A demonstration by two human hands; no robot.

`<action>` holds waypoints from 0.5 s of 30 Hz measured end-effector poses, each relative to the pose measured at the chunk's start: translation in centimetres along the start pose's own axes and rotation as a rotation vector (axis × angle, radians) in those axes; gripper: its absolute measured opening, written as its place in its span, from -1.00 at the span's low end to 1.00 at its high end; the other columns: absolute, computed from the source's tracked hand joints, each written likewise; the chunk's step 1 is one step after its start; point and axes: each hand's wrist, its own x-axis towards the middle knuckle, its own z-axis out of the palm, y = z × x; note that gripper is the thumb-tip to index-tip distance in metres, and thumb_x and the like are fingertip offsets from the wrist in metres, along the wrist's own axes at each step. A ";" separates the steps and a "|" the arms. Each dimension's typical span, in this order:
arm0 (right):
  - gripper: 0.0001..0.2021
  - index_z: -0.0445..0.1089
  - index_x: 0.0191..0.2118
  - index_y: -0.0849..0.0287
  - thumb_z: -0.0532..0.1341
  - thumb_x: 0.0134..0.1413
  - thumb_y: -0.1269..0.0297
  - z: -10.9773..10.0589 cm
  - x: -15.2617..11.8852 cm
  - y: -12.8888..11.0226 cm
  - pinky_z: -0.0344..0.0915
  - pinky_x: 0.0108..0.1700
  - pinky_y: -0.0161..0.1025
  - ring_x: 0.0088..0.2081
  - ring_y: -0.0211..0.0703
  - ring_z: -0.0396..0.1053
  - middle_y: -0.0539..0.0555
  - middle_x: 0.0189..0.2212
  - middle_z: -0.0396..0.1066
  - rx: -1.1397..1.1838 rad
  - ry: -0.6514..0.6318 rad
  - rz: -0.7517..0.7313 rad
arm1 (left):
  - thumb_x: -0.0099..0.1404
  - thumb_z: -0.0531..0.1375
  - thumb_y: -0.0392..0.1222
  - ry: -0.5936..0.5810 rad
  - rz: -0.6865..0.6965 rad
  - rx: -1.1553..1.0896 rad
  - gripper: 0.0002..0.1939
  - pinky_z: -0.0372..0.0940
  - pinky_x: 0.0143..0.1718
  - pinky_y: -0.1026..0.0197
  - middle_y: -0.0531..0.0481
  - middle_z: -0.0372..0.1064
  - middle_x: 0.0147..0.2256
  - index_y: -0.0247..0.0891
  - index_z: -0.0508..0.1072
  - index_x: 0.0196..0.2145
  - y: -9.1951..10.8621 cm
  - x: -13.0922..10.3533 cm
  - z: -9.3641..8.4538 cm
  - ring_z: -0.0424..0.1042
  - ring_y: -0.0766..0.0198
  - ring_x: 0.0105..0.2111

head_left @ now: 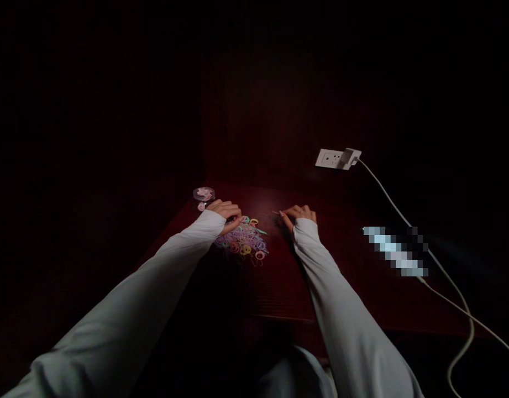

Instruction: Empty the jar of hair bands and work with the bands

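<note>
A heap of colourful hair ties (241, 243), mostly purple with some yellow, pink and green rings, lies on the dark red table. My left hand (226, 210) rests over the heap's upper left edge, fingers curled and thumb close to them. What its fingertips hold, if anything, is too small to make out. To the right of the heap, my right hand (300, 213) is closed in a pinch just above the table. A small thin pinkish thing (275, 212) shows at its fingertips; its kind is unclear.
Beyond my left hand stands a round clear container (204, 193) with pink and white pieces, a small pink item (201, 206) beside it. A blurred-out lit device (395, 251) lies at right on a white cable (449, 298). A charger (350, 157) sits in the wall socket (329, 158).
</note>
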 end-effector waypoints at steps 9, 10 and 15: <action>-0.65 0.64 -0.26 0.04 0.18 0.29 -0.03 -1.2 -0.7 2.5 0.02 -0.06 -0.01 -0.13 0.10 0.20 0.15 -0.29 0.48 -0.053 -0.043 0.170 | 0.42 0.04 -0.08 0.013 -0.003 -0.010 -0.70 0.04 -0.21 0.14 0.03 0.48 -0.39 -0.21 0.46 -0.38 -0.6 0.1 0.3 0.36 0.22 -0.30; -0.66 0.64 -0.25 0.04 0.18 0.29 -0.03 -1.2 -0.7 2.3 0.02 -0.06 -0.01 -0.12 0.10 0.20 0.15 -0.28 0.48 -0.063 -0.062 0.172 | 0.43 0.04 -0.08 0.012 -0.002 -0.010 -0.70 0.04 -0.21 0.14 0.03 0.48 -0.38 -0.21 0.46 -0.38 -0.7 0.1 0.3 0.35 0.22 -0.30; -0.69 0.64 -0.24 0.02 0.21 0.27 -0.02 -1.2 -0.6 1.8 0.03 -0.05 -0.05 -0.07 0.10 0.23 0.13 -0.25 0.48 -0.077 -0.107 0.208 | 0.43 0.04 -0.09 0.006 0.008 -0.006 -0.71 0.04 -0.21 0.14 0.03 0.50 -0.36 -0.21 0.45 -0.37 -1.1 0.0 0.5 0.34 0.23 -0.29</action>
